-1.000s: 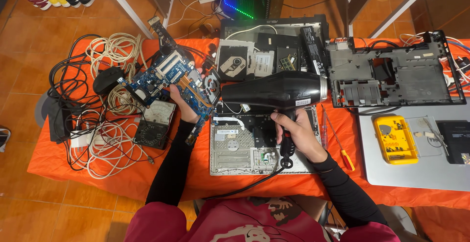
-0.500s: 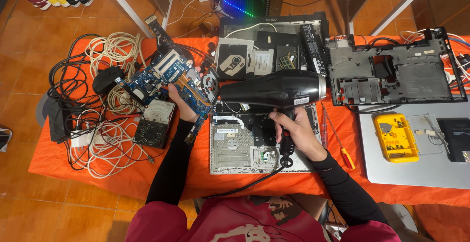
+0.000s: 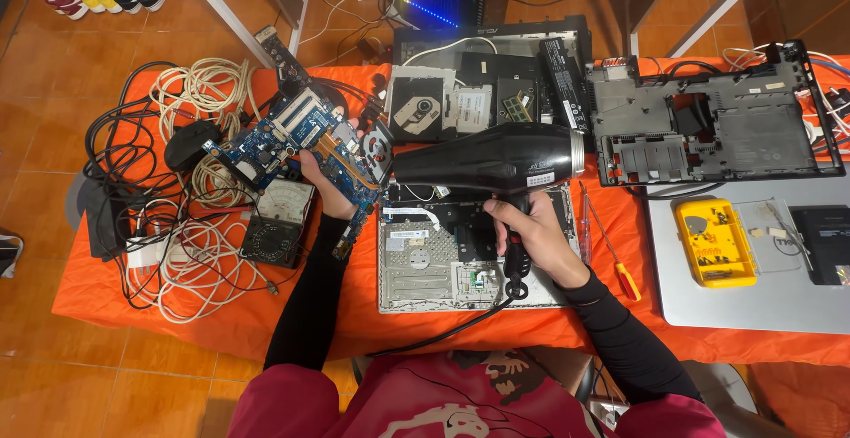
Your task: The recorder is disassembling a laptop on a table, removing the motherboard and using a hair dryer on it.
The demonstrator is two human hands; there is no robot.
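While the blue circuit board (image 3: 292, 141) is gripped by the left hand (image 3: 320, 186), a black hair dryer (image 3: 485, 162) is clasped in the right hand (image 3: 531, 239), its nozzle aimed left at the board.

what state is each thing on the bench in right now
hair dryer: gripped by the right hand, nozzle aimed at the motherboard
blue motherboard: out of its case, held tilted by the left hand
silver laptop base: opened, internals exposed
black laptop shell: stripped, lying open
yellow parts box: lid open
screwdriver: lying unused
analog multimeter: lying flat
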